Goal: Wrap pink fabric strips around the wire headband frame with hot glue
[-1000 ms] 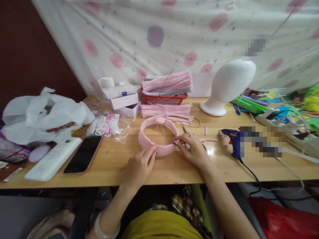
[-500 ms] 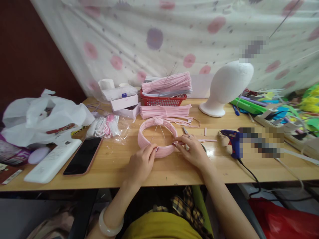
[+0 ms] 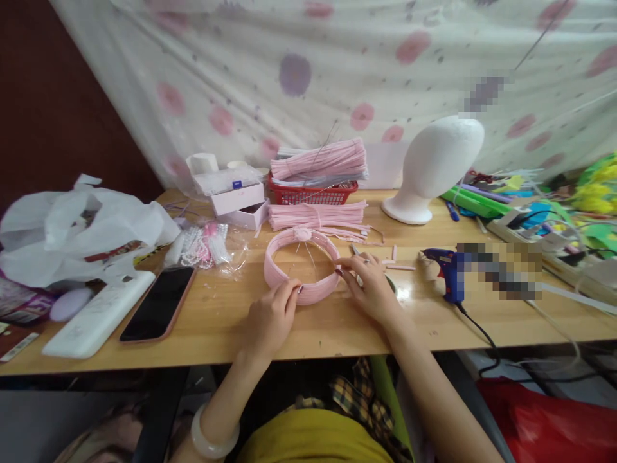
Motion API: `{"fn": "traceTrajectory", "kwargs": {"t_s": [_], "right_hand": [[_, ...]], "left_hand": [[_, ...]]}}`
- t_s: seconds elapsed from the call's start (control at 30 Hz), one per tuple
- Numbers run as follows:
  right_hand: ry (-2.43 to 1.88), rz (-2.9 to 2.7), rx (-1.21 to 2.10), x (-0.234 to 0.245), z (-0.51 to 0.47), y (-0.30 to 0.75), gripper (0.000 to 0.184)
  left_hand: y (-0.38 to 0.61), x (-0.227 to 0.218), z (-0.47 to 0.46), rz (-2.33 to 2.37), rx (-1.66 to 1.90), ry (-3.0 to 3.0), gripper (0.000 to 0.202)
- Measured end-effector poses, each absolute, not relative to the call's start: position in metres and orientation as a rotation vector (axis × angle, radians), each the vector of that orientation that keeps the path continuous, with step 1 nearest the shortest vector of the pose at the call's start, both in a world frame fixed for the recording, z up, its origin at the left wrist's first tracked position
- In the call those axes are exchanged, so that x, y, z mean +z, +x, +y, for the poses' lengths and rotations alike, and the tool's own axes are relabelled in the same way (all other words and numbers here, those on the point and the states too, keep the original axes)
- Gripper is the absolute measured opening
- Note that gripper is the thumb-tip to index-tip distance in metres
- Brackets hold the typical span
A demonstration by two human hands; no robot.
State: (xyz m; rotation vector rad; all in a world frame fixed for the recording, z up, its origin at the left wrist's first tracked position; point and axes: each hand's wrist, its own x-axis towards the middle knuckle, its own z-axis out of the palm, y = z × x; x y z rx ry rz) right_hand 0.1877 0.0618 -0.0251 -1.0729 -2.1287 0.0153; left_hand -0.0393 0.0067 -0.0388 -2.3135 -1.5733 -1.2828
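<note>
On the wooden table stands a pink ring-shaped band (image 3: 315, 292), like a crown made of pipe cleaners, with a round pink knob at its far side and thin wires inside. My left hand (image 3: 274, 312) pinches its near left rim between thumb and fingers. At the right side of the band, the fingertips of my right hand (image 3: 369, 286) are closed on its edge. Scissors (image 3: 355, 251) lie partly hidden behind my right hand, beside a round item that the hand mostly covers. Short cut pink pieces (image 3: 394, 253) lie just past them.
Behind the band are a bundle of pink pipe cleaners (image 3: 318, 217) and a red basket (image 3: 313, 194) holding more. A white foam head (image 3: 434, 167) stands back right, a blue glue gun (image 3: 448, 270) lies right. Left are a phone (image 3: 158, 305), a white power bank (image 3: 99, 315) and bagged beads (image 3: 202, 247).
The view has shifted slightly. Both hands keep their hold on the pink band, and the right fingers have moved a little at its right edge.
</note>
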Motion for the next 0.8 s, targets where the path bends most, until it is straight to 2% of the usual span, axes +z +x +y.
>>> {"fn": "traceTrajectory", "kwargs": {"t_s": [0.23,0.4,0.8], "right_hand": [[-1.086,-2.142,-0.026,-0.0258,0.0594,0.1856,0.030],[-1.087,-2.152,-0.034,-0.0255,0.0585,0.1859,0.034],[-1.152,-2.156,-0.049,-0.0249,0.0578,0.1844,0.037]], "left_hand": [[-0.0381,-0.0424,0.0042,-1.580,-1.277,-2.299,0.018],[-0.0360,-0.0449,0.0027,-1.528,-1.253,-2.306,0.025],[-0.0326,-0.0446,0.0028,-1.473,-1.259,-2.270,0.026]]}}
